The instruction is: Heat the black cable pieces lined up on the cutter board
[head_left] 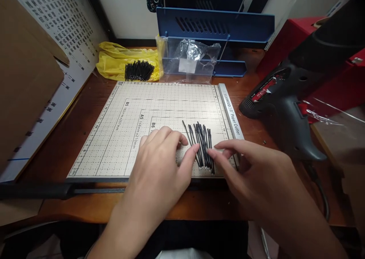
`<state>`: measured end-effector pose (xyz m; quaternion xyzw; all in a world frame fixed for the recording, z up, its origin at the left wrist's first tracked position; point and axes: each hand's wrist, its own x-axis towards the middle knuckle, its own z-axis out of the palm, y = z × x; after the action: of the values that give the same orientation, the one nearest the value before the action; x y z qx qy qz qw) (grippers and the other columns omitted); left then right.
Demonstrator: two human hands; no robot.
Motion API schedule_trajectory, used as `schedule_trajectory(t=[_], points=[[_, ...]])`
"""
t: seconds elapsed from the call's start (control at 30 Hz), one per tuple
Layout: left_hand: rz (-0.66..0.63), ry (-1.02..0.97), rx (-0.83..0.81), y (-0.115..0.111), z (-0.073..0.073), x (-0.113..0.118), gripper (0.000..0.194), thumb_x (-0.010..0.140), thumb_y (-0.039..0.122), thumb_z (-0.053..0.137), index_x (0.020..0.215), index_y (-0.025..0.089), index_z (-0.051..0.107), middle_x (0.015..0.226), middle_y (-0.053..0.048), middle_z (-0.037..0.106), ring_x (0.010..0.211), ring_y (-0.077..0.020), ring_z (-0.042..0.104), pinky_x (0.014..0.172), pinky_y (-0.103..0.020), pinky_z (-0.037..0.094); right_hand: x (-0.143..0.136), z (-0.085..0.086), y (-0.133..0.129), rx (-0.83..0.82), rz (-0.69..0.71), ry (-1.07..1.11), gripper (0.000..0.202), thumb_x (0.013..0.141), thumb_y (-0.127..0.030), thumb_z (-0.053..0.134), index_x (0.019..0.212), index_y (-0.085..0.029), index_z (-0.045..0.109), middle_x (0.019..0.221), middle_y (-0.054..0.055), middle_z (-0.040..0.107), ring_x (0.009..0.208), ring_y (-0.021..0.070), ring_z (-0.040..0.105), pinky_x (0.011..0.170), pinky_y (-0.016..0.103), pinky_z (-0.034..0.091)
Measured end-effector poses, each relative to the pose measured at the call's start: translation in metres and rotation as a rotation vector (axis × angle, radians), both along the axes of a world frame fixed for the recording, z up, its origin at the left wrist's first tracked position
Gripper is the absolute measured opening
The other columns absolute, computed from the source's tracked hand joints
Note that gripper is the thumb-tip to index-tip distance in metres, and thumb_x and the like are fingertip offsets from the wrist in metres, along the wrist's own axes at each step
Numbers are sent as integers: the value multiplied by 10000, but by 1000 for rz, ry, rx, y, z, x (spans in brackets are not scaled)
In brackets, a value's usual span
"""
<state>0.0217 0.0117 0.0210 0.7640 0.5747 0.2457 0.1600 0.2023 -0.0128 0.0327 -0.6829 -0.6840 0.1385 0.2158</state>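
Several thin black sticks [203, 146] with shiny lower tips lie in a loose, partly crossed bunch on the gridded board of a paper cutter [114, 137]. On their left side is my left hand [162, 156], its thumb tip at the sticks and its fingers curled apart from the thumb. My right hand [253, 167] rests on their right, thumb touching the edge of the bunch, index finger extended above it. Neither hand is closed round a stick. A denser pile of similar black pieces [139, 70] sits on a yellow plastic bag [114, 59] behind the board.
A dark heat gun [288, 99] stands at the right before a red box [296, 38]. Behind the board are a clear plastic bag [196, 57] and a blue slotted rack [251, 27]. Cardboard [25, 72] is at the left; the cutter's black handle [37, 190] juts out front left.
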Motion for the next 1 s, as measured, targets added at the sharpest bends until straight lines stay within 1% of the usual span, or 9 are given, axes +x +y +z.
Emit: schedule_trajectory(t=[0.1,0.2,0.3,0.43,0.5,0.6,0.7,0.83,1.0], points=[[26,28,31,5,-2,8,194,991,340,607,851,205,594,866,-32,631,833,-228,579,783,-403,425,-4,0,7,-19,-53,-39,190,940,-364,600,874,-271,752,716,-38,676,568,104,537,559,265,307],[35,39,39,9,-5,11,211,949,368,672,858,202,581,866,-35,628,830,-235,579,777,-403,430,-5,-1,8,-52,-11,-5,136,912,-339,630,898,-291,757,717,-51,673,538,90,484,536,265,263],[39,23,27,10,-6,10,182,933,323,681,847,202,576,862,-30,621,824,-231,573,775,-401,433,-3,-1,6,-44,-20,-7,123,903,-317,639,891,-293,759,709,-54,667,523,84,454,534,269,242],[27,-30,-7,10,-3,9,127,948,279,636,853,205,594,860,-17,616,836,-221,575,780,-394,430,-4,-1,7,-31,-58,-17,150,902,-362,642,843,-278,752,700,-49,668,541,87,491,548,270,252],[43,-36,-17,11,-3,11,172,957,322,639,838,208,592,844,-14,613,825,-222,569,771,-394,423,-6,-1,9,-26,-65,0,173,891,-386,647,805,-266,736,688,-48,663,548,91,507,543,266,258],[79,-27,-21,13,-3,16,245,936,378,678,798,208,568,814,-17,608,808,-232,562,755,-398,416,-8,-1,11,-31,-76,26,157,873,-369,654,782,-259,718,699,-51,672,567,92,535,538,251,282],[87,-18,-23,15,-3,18,228,911,338,700,788,210,558,807,-17,609,802,-232,563,759,-399,416,-7,0,10,-32,-70,18,152,886,-347,632,804,-273,737,694,-61,678,534,79,515,521,245,288],[86,-23,-13,15,-4,16,166,911,283,680,810,208,572,832,-20,623,819,-230,573,777,-397,426,-6,0,10,-16,-60,5,174,897,-341,616,808,-282,753,680,-63,676,516,73,499,521,244,294],[113,-52,-18,15,-4,17,245,906,360,709,776,210,566,800,-20,609,811,-238,581,776,-403,433,-7,-1,12,-58,-69,31,139,865,-376,659,810,-283,747,714,-56,688,544,83,519,524,252,285]])
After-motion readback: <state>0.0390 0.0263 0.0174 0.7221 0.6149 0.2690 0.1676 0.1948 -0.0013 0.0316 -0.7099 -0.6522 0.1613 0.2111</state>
